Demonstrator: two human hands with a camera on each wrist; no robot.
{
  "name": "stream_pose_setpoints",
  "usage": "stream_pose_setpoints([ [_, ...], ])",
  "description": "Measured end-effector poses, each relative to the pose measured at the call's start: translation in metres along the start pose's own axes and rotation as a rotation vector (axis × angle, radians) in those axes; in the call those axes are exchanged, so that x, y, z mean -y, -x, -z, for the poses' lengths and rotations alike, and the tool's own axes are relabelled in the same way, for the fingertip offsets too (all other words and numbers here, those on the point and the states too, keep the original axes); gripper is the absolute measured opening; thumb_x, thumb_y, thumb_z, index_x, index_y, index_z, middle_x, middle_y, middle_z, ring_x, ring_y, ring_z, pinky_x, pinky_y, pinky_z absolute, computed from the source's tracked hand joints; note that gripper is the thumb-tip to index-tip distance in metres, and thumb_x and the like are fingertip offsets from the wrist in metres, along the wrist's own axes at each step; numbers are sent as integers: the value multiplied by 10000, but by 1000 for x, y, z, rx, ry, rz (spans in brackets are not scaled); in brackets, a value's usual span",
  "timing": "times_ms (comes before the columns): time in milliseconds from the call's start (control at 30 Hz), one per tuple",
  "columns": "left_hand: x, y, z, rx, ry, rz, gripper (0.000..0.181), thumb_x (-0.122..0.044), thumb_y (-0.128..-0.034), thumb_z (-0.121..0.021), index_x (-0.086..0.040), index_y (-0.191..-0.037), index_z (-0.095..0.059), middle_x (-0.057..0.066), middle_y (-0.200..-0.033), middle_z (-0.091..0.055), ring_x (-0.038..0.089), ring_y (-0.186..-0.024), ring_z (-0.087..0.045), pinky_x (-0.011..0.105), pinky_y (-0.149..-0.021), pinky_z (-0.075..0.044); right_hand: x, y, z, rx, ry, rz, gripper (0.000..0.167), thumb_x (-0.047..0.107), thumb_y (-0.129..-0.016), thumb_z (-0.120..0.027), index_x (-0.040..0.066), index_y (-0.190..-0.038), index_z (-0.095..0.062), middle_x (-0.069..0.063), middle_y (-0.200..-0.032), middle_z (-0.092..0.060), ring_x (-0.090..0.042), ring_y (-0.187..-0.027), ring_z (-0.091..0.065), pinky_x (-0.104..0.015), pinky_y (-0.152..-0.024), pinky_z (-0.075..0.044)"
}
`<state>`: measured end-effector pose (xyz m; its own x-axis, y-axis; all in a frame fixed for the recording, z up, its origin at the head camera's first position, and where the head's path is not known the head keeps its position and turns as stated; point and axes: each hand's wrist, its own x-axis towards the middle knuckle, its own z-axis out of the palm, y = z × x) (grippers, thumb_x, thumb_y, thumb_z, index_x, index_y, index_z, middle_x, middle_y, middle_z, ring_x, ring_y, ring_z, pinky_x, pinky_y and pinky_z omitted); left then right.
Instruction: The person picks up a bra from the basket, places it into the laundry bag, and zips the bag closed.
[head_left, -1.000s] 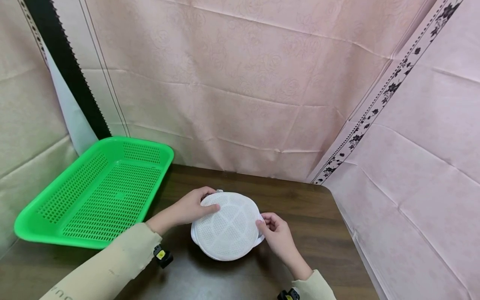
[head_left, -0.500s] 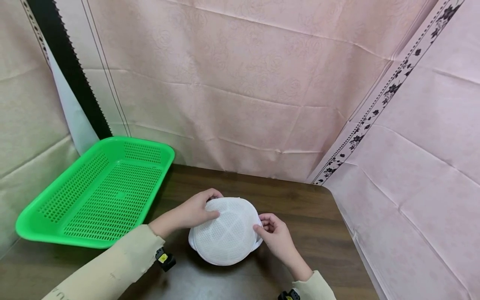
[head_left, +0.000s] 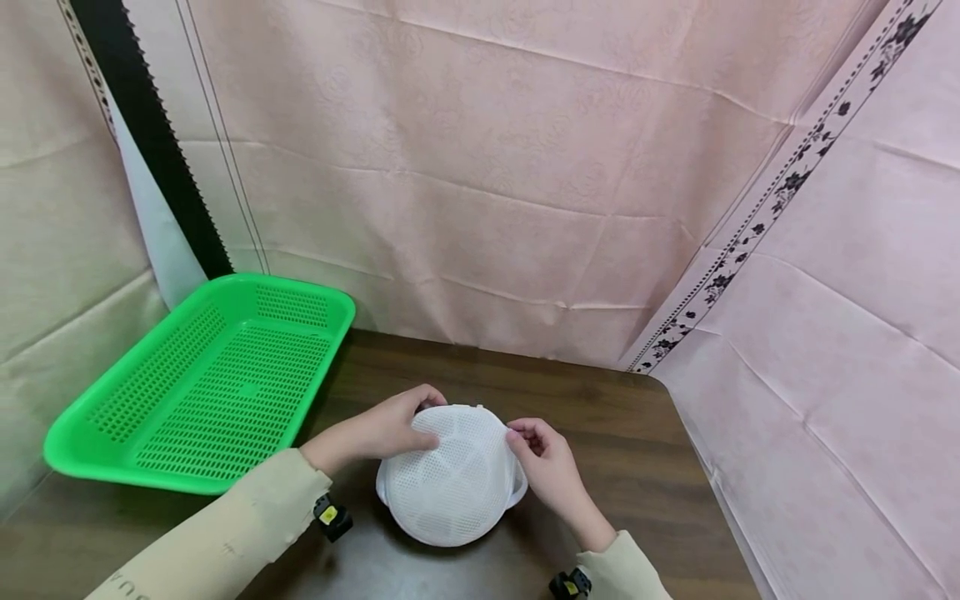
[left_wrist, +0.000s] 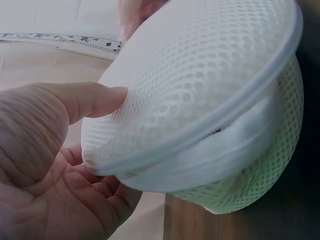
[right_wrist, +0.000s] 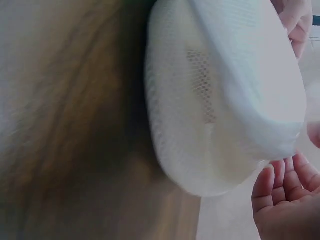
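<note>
A round white mesh laundry bag (head_left: 450, 483) stands tilted over the table, its broad face toward me. In the left wrist view, the bag's (left_wrist: 200, 75) rim and smooth band run above a deeper mesh body. My left hand (head_left: 393, 425) grips its upper left edge, thumb on the mesh face and fingers behind. At the upper right rim, my right hand (head_left: 547, 462) pinches the edge between thumb and curled fingers. In the right wrist view, the right hand's fingers (right_wrist: 290, 180) lie by the bag's end; what exactly they pinch is too blurred to tell.
A green perforated plastic basket (head_left: 247, 387) stands on the left of the dark wooden table (head_left: 600, 417). Pale patterned cloth (head_left: 480, 167) hangs behind the table and along both sides.
The bag has shifted slightly toward me and tilted. My right hand has moved from the bag's right side up along the rim. The left hand keeps its grip.
</note>
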<state>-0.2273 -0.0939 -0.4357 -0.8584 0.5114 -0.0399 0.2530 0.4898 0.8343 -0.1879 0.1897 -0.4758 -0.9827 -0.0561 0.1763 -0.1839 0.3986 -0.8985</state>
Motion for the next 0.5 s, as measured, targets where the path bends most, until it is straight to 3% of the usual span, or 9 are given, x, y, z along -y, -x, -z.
stream_pose_setpoints([
  [500,-2,-2,-3,52,-14,-59,446,-129,-883,-863,-63,-1266,-644,42,-1059,-659,195,-972,-622,379,-857,-557,15,-18,-14,62,59,-33,201,199,-1077,-657,46,-1096,-786,-42,-907,-709,-147,-820,-597,-257,-716,-507],
])
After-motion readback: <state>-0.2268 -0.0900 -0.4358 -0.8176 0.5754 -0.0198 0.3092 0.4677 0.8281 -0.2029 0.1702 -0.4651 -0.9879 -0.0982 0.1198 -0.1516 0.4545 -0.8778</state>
